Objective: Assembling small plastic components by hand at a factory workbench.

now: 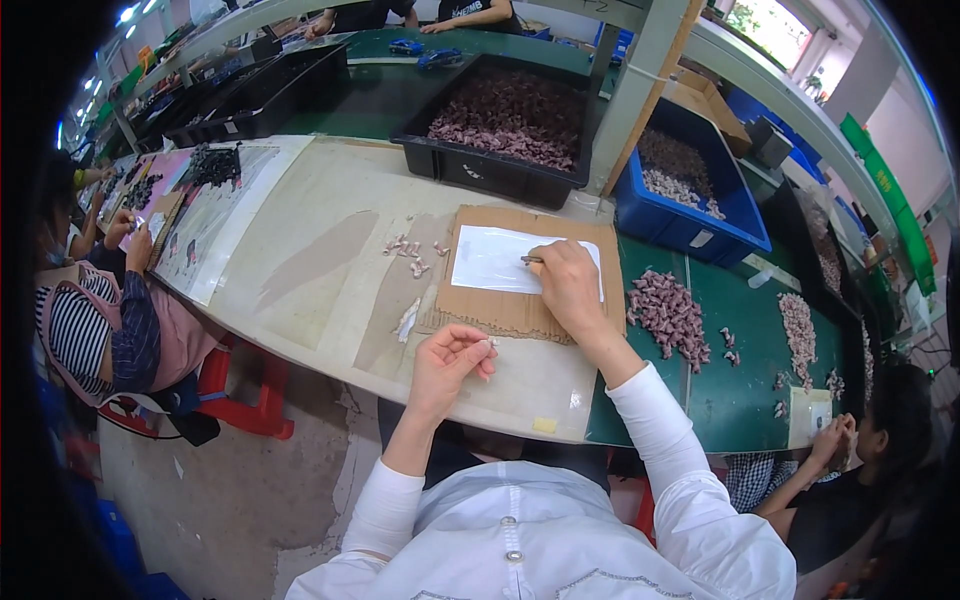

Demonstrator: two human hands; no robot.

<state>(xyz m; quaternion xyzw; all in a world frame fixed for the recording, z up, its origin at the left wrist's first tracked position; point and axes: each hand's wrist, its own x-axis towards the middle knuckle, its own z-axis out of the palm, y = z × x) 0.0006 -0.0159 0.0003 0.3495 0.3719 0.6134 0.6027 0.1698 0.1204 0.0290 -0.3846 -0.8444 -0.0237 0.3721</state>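
Observation:
My left hand (450,371) is closed in a pinch over the table's near edge, with a small pale piece (490,342) at the fingertips. Its exact kind is too small to make out. Over a white sheet (490,262) on a piece of brown cardboard (470,302), my right hand (571,283) grips a thin metallic tool (532,260), tip pointing left. Most of that tool is hidden by the fingers. Several small pinkish pieces (417,268) lie left of the cardboard, and a white scrap (408,320) rests nearer to me.
Behind the cardboard stands a black crate (490,170) of mauve pieces, beside a post (640,95) and a blue crate (690,235). A mauve heap (668,315) lies on the green tabletop at right. Co-workers sit at left (90,320) and right (835,500).

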